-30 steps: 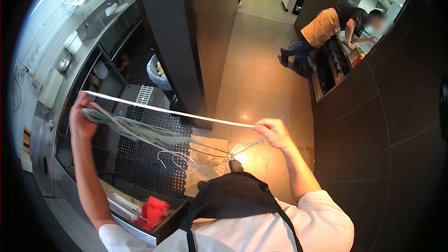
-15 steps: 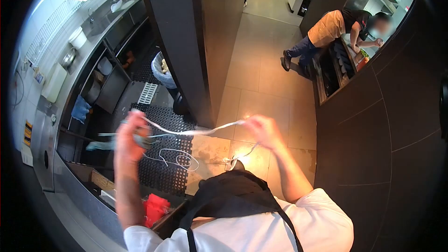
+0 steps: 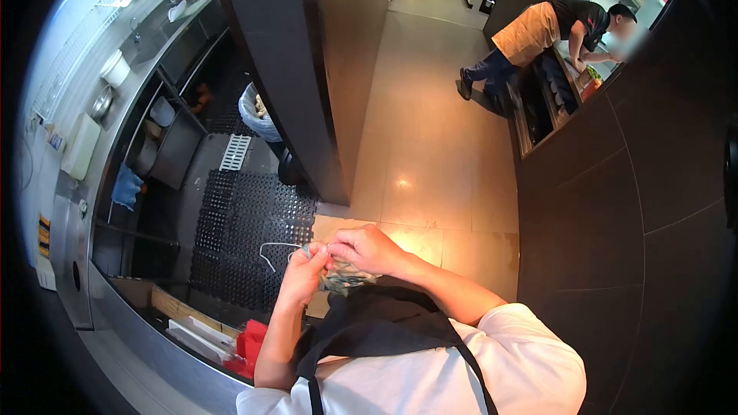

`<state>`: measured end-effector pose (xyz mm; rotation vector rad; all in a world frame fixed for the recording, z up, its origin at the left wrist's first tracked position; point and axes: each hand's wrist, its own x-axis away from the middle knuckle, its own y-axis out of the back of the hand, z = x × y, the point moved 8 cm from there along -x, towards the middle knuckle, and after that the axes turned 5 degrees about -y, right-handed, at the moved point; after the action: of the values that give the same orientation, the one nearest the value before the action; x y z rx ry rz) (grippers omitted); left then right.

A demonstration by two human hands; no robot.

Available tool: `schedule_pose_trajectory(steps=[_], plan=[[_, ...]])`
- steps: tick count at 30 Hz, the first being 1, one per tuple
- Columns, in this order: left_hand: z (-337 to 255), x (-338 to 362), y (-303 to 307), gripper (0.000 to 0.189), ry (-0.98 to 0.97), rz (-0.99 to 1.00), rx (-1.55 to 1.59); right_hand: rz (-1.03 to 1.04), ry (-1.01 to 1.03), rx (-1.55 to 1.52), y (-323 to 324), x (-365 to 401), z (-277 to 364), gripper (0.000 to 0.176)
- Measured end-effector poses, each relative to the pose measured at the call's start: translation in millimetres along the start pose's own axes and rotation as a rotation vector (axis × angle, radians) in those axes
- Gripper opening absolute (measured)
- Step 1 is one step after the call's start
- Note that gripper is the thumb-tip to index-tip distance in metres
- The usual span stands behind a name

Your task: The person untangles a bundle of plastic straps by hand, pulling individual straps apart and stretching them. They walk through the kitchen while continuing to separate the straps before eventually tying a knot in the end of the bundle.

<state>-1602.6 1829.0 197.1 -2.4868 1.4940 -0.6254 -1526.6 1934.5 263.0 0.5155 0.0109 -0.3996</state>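
Note:
My left hand (image 3: 304, 270) and my right hand (image 3: 369, 250) meet in front of my apron, with fingertips pinched together. A thin white cord (image 3: 278, 244) comes out beside my left fingers and hangs in a loose curve. Both hands appear closed on this cord, although the fingers cover the gripped part. Just under them is a pale green and whitish bundle (image 3: 347, 280), partly hidden by my right hand; its kind I cannot make out. My black apron (image 3: 384, 309) lies directly below the bundle.
A dark pillar (image 3: 277, 69) stands ahead, with a lined bin (image 3: 260, 114) beside it. Black perforated matting (image 3: 250, 230) covers the floor at left, near a steel counter (image 3: 146, 81). A co-worker (image 3: 530, 34) bends over a worktop at right. A red item (image 3: 250, 346) lies low left.
Both hands have come together and down toward my apron. The white cord stretched between them has gathered in, and its hanging loop shows less. The greenish strands moved rightward with my left hand.

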Motion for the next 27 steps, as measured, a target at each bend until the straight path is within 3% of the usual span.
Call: schedule_pose_trajectory(steps=[3, 6, 10, 11, 12, 13, 14, 15, 18, 20, 22, 26, 27], plan=[[-8, 6, 9, 0.018, -0.003, -0.017, 0.053, 0.030, 0.004, -0.063, -5, -1, 1, 0.018], [-27, 18, 34, 0.014, -0.002, -0.159, 0.270, 0.077, -0.053, -0.089, 2, 1, -2, 0.018], [-85, 32, 100, 0.013, -0.233, -0.171, 0.745, -0.008, -0.078, -0.181, 26, 10, -25, 0.017], [-106, 43, 124, 0.017, -0.355, -0.242, 0.730, -0.020, -0.110, -0.181, 38, 13, -32, 0.016], [-123, 53, 147, 0.019, -0.401, -0.275, 0.928, -0.032, -0.139, -0.179, 50, 16, -40, 0.016], [-149, 67, 153, 0.018, -0.479, -0.004, 1.105, -0.077, -0.168, -0.167, 64, 21, -51, 0.015], [-158, 86, 187, 0.016, -0.558, -0.229, 1.060, -0.122, -0.197, -0.156, 78, 28, -61, 0.015], [-170, 101, 215, 0.014, -0.632, -0.010, 1.059, -0.173, -0.236, -0.116, 96, 35, -68, 0.015], [-190, 150, 280, 0.014, -0.836, -0.085, 1.050, -0.298, -0.404, 0.061, 153, 65, -98, 0.013], [-195, 175, 314, 0.017, -0.846, -0.091, 1.075, -0.382, -0.404, 0.101, 193, 87, -109, 0.013], [-202, 193, 323, 0.019, -0.841, -0.026, 1.061, -0.484, -0.401, 0.130, 233, 109, -118, 0.011], [-196, 224, 355, 0.021, -1.014, -0.113, 0.943, -0.652, -0.423, 0.046, 276, 142, -126, 0.009], [-195, 217, 344, 0.021, -0.975, -0.106, 0.969, -0.679, -0.423, 0.035, 279, 145, -129, 0.010]])
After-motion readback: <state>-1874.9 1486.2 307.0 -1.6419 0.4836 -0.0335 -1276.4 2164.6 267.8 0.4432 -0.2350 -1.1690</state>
